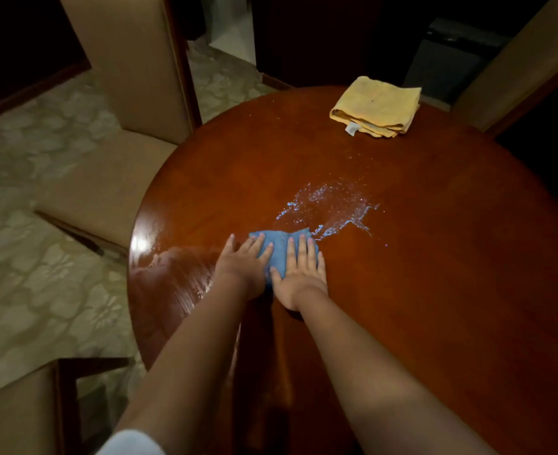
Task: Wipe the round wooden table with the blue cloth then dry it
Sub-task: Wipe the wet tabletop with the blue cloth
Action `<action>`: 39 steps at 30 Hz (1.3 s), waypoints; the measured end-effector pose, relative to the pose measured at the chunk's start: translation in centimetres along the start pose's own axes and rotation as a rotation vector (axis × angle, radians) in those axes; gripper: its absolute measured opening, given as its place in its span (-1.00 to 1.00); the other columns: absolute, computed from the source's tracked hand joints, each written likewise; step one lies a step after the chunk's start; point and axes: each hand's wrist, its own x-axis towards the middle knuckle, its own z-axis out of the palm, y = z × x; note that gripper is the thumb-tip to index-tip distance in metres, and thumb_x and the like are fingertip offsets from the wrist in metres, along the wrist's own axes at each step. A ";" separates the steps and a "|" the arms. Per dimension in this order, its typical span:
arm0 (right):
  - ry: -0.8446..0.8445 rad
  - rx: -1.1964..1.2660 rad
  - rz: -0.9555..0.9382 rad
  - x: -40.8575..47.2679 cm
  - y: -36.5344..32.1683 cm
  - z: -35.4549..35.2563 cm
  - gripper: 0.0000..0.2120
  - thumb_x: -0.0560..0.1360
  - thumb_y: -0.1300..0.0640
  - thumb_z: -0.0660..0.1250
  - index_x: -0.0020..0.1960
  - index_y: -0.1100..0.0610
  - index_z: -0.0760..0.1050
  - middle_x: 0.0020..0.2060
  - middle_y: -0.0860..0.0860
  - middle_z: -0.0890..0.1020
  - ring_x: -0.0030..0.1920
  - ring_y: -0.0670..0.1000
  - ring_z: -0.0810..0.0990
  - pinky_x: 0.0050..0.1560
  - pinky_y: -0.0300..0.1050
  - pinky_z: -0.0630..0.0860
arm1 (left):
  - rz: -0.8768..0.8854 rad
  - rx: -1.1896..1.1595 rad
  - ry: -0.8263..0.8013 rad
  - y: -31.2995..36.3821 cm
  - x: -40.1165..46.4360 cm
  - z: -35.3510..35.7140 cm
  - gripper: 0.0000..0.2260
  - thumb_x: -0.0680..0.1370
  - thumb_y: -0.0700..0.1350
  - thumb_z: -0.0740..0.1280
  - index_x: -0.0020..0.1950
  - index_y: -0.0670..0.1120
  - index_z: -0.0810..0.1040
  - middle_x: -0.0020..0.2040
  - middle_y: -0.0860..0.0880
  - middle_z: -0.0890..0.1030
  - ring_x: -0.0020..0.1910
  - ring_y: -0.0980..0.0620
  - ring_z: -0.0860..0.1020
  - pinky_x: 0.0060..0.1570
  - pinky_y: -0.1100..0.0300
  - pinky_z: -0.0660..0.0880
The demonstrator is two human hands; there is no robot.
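Note:
The round wooden table [402, 274] fills the middle and right of the view. A blue cloth [279, 246] lies flat on it near the left-centre. My left hand [243, 264] presses on the cloth's left part with straight, spread fingers. My right hand [300, 274] presses flat on its right part. Most of the cloth is hidden under both palms. A splash of wet droplets [330, 208] glistens just beyond the cloth. Wet streaks [179, 277] shine on the table's left edge.
A folded yellow cloth [376, 106] lies at the table's far side. A beige upholstered chair [116, 133] stands at the far left, another chair [25, 412] at the near left, and a third [520, 73] at the far right. Patterned floor [25, 257] lies on the left.

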 end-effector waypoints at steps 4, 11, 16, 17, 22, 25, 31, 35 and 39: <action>0.004 0.018 0.039 -2.0 -0.6 1.3 -0.33 0.63 -0.18 -0.18 0.49 0.14 -0.46 0.47 0.11 -0.42 0.47 0.09 -0.45 0.43 0.02 -0.40 | 0.025 0.000 -0.008 0.2 -1.7 1.0 -0.45 0.63 0.12 -0.08 0.55 -0.01 -0.19 0.55 -0.03 -0.21 0.54 0.02 -0.15 0.43 -0.16 -0.27; -0.006 0.089 0.142 -9.0 -5.0 5.5 -0.33 0.63 -0.18 -0.17 0.50 0.14 -0.45 0.48 0.11 -0.41 0.48 0.10 -0.43 0.43 0.03 -0.40 | 0.141 0.102 -0.003 -1.1 -8.3 5.1 -0.44 0.63 0.07 -0.02 0.55 -0.01 -0.21 0.55 -0.03 -0.22 0.53 0.02 -0.16 0.45 -0.17 -0.24; -0.036 0.107 0.184 -12.9 -9.4 7.8 -0.32 0.63 -0.19 -0.18 0.50 0.14 -0.45 0.47 0.11 -0.43 0.48 0.11 -0.43 0.44 0.04 -0.37 | 0.179 0.131 -0.056 -3.2 -12.2 8.2 -0.44 0.64 0.04 -0.03 0.54 -0.01 -0.25 0.54 -0.02 -0.27 0.53 0.01 -0.20 0.45 -0.17 -0.24; -0.034 0.113 0.191 -13.3 -10.2 8.1 -0.32 0.63 -0.19 -0.18 0.50 0.14 -0.45 0.47 0.11 -0.43 0.48 0.11 -0.43 0.44 0.04 -0.37 | 0.186 0.135 -0.058 -3.7 -12.6 8.6 -0.44 0.64 0.03 -0.03 0.54 -0.01 -0.25 0.54 -0.02 -0.27 0.53 0.01 -0.21 0.45 -0.17 -0.25; -0.014 0.156 0.239 -13.5 -11.7 8.9 -0.32 0.63 -0.21 -0.19 0.50 0.12 -0.46 0.47 0.10 -0.44 0.47 0.11 -0.44 0.44 0.05 -0.38 | 0.227 0.134 -0.062 -4.9 -12.9 9.4 -0.38 0.62 0.06 0.04 0.54 -0.02 -0.26 0.54 -0.03 -0.29 0.52 0.01 -0.23 0.44 -0.17 -0.26; -0.012 0.221 0.298 -12.2 -12.1 8.3 -0.31 0.62 -0.21 -0.17 0.50 0.14 -0.45 0.47 0.11 -0.43 0.47 0.11 -0.45 0.44 0.06 -0.39 | 0.272 0.157 -0.056 -5.4 -11.3 8.3 -0.33 0.60 0.09 0.10 0.54 -0.02 -0.26 0.53 -0.01 -0.30 0.52 0.01 -0.25 0.44 -0.18 -0.25; 0.023 0.332 0.398 -6.2 -11.6 5.3 -0.31 0.63 -0.18 -0.15 0.51 0.16 -0.43 0.48 0.14 -0.41 0.47 0.11 -0.46 0.43 0.08 -0.40 | 0.291 0.217 -0.002 -6.1 -5.4 3.9 -0.45 0.63 0.05 -0.04 0.54 -0.01 -0.23 0.54 0.00 -0.26 0.53 0.03 -0.21 0.45 -0.16 -0.26; 0.051 0.410 0.488 -1.9 -10.6 2.5 -0.31 0.63 -0.17 -0.15 0.50 0.16 -0.45 0.47 0.13 -0.42 0.46 0.10 -0.46 0.43 0.07 -0.39 | 0.332 0.336 0.017 -6.3 -0.3 0.4 -0.45 0.64 0.07 -0.06 0.55 0.00 -0.23 0.54 0.01 -0.25 0.53 0.04 -0.19 0.45 -0.13 -0.27; 0.063 0.440 0.541 1.2 -9.4 0.4 -0.32 0.63 -0.16 -0.16 0.50 0.16 -0.45 0.47 0.13 -0.42 0.47 0.11 -0.46 0.43 0.07 -0.39 | 0.355 0.429 0.022 -6.1 3.4 -2.4 -0.46 0.64 0.09 -0.08 0.55 0.01 -0.23 0.55 0.01 -0.25 0.53 0.03 -0.18 0.46 -0.11 -0.26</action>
